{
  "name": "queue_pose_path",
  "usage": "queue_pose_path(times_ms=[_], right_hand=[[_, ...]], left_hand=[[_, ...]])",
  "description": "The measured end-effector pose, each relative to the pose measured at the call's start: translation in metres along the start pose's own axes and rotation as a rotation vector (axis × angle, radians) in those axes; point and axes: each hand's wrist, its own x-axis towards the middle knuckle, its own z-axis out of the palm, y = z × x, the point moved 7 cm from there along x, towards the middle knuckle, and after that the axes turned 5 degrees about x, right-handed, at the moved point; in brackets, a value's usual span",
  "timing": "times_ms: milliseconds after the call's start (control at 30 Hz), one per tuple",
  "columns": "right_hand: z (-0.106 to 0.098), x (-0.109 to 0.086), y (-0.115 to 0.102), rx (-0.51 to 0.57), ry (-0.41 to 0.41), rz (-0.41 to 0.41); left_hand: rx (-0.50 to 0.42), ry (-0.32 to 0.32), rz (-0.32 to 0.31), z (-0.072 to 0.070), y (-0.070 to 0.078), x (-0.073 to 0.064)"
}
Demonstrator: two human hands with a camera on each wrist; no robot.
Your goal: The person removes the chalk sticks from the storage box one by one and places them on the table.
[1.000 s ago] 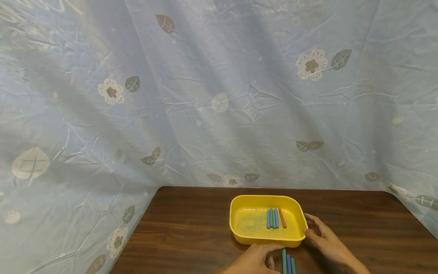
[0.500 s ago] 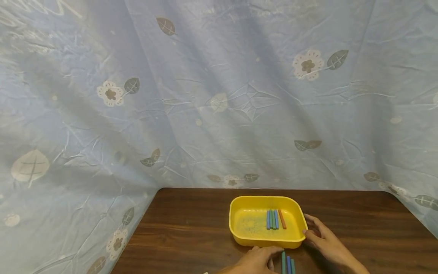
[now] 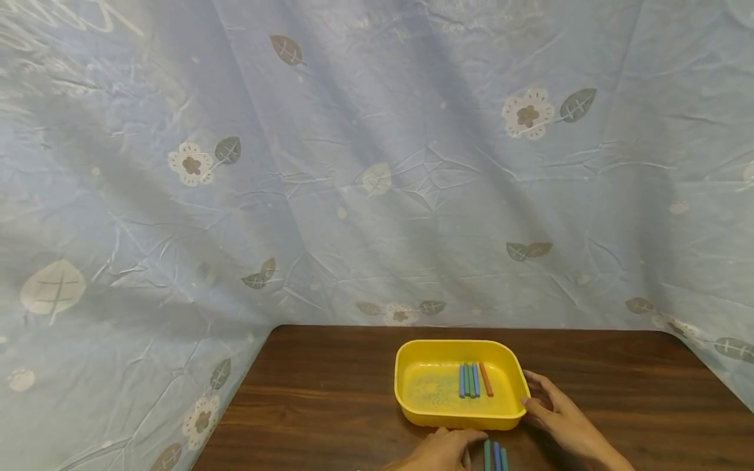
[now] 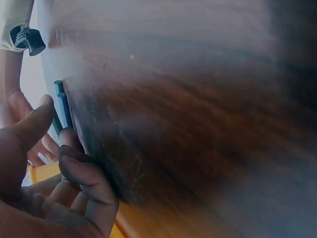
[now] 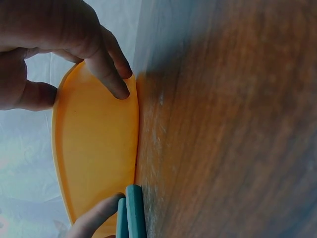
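Right hand at the yellow tray, left hand beside three loose sticks

We see the yellow tray [image 3: 459,420] upright on the dark wood-grain table [image 3: 330,392]. The right hand [image 3: 556,412] is at its right end, loosely bent round it: we note the thumb at the rim and the fingers against the outer wall, with a wide gap between them.

Inside, right of centre, we record a close row of blue and green sticks [image 3: 469,381], lying side by side, and just to their right an orange stick [image 3: 485,379], slightly slanted. Bluish smudges mark the tray floor to their left.

On the near side of the tray lie three more, roughly parallel: a longer green stick [image 3: 487,456], a blue stick [image 3: 497,456] and a shorter green stick [image 3: 504,460], their near ends cut off in the head view. The left hand [image 3: 440,451] is just beside them, fingers bent and thumb apart, a fingertip at the far end of the longer one; we cannot tell whether it has hold of any.

Behind the table we see a pale blue sheet [image 3: 330,216] printed with leaves and flowers.
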Motion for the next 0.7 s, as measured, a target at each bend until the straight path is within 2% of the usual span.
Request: queue_pose_path(times_ms=[167,333,467,567,700], right_hand=[[0.0,0.0,0.001,0.003,0.0,0.0],[0.001,0.001,0.0,0.002,-0.021,-0.027],[0.001,0.0,0.0,-0.002,-0.015,-0.015],[0.001,0.0,0.0,-0.007,0.004,0.011],[0.0,0.0,0.0,-0.016,0.027,0.034]], left_hand=[[0.031,0.008,0.006,0.0,0.004,-0.001],[0.072,0.024,-0.034,-0.003,0.013,-0.005],[0.125,0.032,-0.074,-0.009,0.028,-0.015],[0.147,0.012,-0.108,-0.016,0.043,-0.026],[0.166,0.0,-0.113,-0.024,0.062,-0.036]])
